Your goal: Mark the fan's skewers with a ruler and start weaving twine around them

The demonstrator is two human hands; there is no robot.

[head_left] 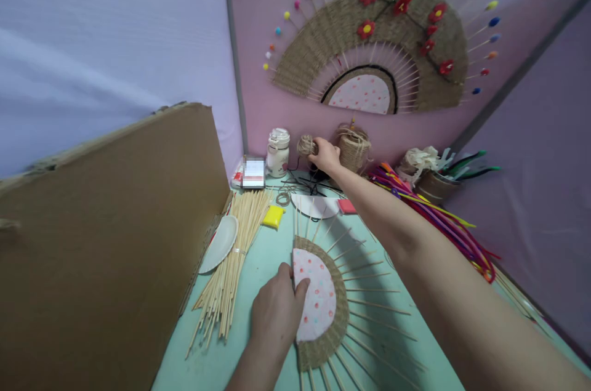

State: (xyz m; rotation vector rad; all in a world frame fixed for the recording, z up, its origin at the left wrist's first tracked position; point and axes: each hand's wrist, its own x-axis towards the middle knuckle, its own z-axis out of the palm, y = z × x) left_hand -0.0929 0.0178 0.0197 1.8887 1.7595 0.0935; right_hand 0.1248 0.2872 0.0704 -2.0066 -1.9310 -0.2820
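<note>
My left hand (281, 305) is closed on the straight edge of a half-round fan (318, 298), its thumb lying over the spotted white centre. A woven twine band rings that centre, and thin wooden sticks fan out to the right. At the back of the table my right hand (327, 156) is stretched far forward, its fingers closed around a small ball of twine (306, 146). Just right of that hand stands a larger roll of twine (353, 148).
Bundled wooden sticks (235, 249) and a folded white paper plate (221, 244) lie left, beside a cardboard panel (111, 243). A yellow packet (273, 217), a white jar (277, 154) and colourful pipe cleaners (429, 212) surround the work. A finished fan (323, 40) hangs on the wall.
</note>
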